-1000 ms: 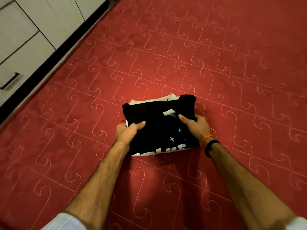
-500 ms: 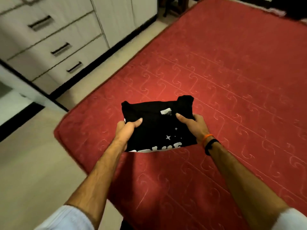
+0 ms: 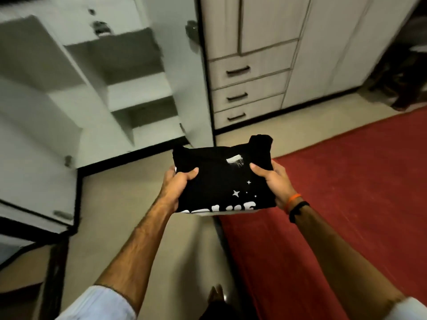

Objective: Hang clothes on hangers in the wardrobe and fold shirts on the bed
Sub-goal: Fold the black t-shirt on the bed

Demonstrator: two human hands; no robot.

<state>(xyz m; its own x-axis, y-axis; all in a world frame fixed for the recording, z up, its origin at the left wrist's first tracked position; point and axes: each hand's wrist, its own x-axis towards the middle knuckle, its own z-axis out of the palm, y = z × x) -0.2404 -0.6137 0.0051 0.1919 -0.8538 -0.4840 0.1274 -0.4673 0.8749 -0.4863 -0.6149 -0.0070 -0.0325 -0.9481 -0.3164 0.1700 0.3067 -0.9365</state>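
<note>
A folded black shirt (image 3: pixel 221 179) with white stars and lettering is held in the air over the floor, between the bed and the wardrobe. My left hand (image 3: pixel 176 184) grips its left edge, thumb on top. My right hand (image 3: pixel 275 181) grips its right edge the same way; the fingers of both are hidden beneath. A strip of white cloth (image 3: pixel 227 212) shows under the shirt's near edge. The open wardrobe (image 3: pixel 138 93) with bare white shelves stands ahead on the left. The red quilted bed (image 3: pixel 346 192) lies to the right.
A white wardrobe door (image 3: pixel 34 158) swings open at the left. A unit with three drawers (image 3: pixel 247 93) and tall closed doors stands straight ahead. Beige floor (image 3: pixel 120 215) runs between bed and wardrobe. My foot (image 3: pixel 216 294) shows at the bottom.
The shirt has been lifted off the bed and carried left, now over the floor. My view has turned from the bed toward the open wardrobe. Both hands keep the same hold.
</note>
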